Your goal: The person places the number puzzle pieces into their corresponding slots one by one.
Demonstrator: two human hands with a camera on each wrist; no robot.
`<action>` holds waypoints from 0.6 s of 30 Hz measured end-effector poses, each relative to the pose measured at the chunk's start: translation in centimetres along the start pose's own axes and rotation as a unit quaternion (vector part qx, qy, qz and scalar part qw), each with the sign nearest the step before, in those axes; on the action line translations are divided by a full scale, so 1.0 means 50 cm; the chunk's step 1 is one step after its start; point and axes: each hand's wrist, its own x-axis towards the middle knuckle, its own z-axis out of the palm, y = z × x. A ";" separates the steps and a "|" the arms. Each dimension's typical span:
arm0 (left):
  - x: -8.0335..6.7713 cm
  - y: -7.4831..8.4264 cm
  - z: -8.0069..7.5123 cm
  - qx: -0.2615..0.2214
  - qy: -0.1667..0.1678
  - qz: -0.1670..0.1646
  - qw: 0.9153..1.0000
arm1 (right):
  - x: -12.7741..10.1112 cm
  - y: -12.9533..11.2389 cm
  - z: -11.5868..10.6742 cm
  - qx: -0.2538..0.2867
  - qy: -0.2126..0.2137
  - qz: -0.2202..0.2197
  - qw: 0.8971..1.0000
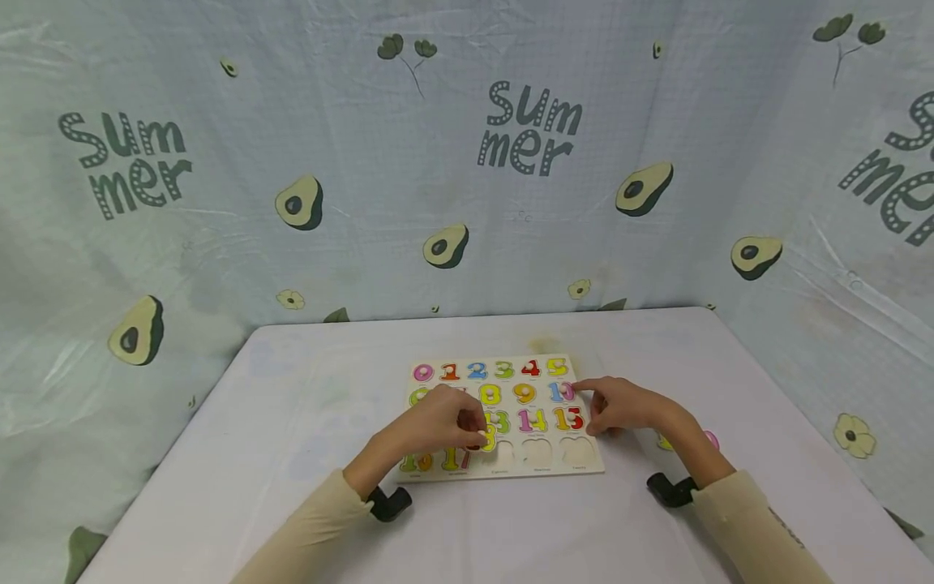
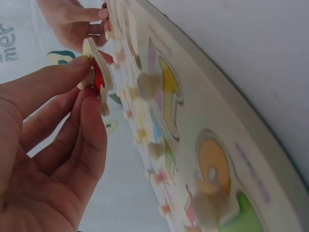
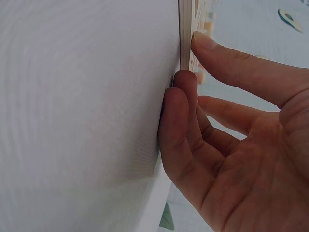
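My left hand (image 1: 445, 420) pinches a red and yellow wooden number piece (image 2: 100, 77) by its knob, between thumb and fingertips. The piece is held over the lower rows of a wooden number puzzle board (image 1: 594, 465), tilted on edge in the left wrist view. My right hand (image 1: 623, 403) holds the board's right edge. Its thumb and curled fingers meet the edge (image 3: 185, 38) in the right wrist view, while the index finger stretches over the piece numbered 10 (image 1: 563, 392). Knobbed number pieces fill most of the board; bare recesses (image 1: 537, 452) show in the bottom row.
Beside the board, partly behind the right forearm, lie a yellow piece (image 1: 664, 442) and a pink piece (image 1: 712, 440) on the white table (image 1: 292, 422). A printed curtain (image 1: 365, 162) hangs behind the table. Each wrist carries a black camera mount (image 1: 390, 504).
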 end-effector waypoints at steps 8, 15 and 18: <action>0.025 0.012 0.025 -0.006 -0.023 -0.001 1.000 | 0.003 0.000 -0.002 -0.002 0.002 0.005 1.000; 0.032 0.010 0.044 -0.014 -0.032 -0.004 0.999 | 0.003 0.000 0.000 -0.001 0.004 0.013 1.000; 0.032 0.009 0.051 -0.011 -0.032 -0.005 0.999 | 0.003 0.000 0.001 -0.003 0.004 0.010 1.000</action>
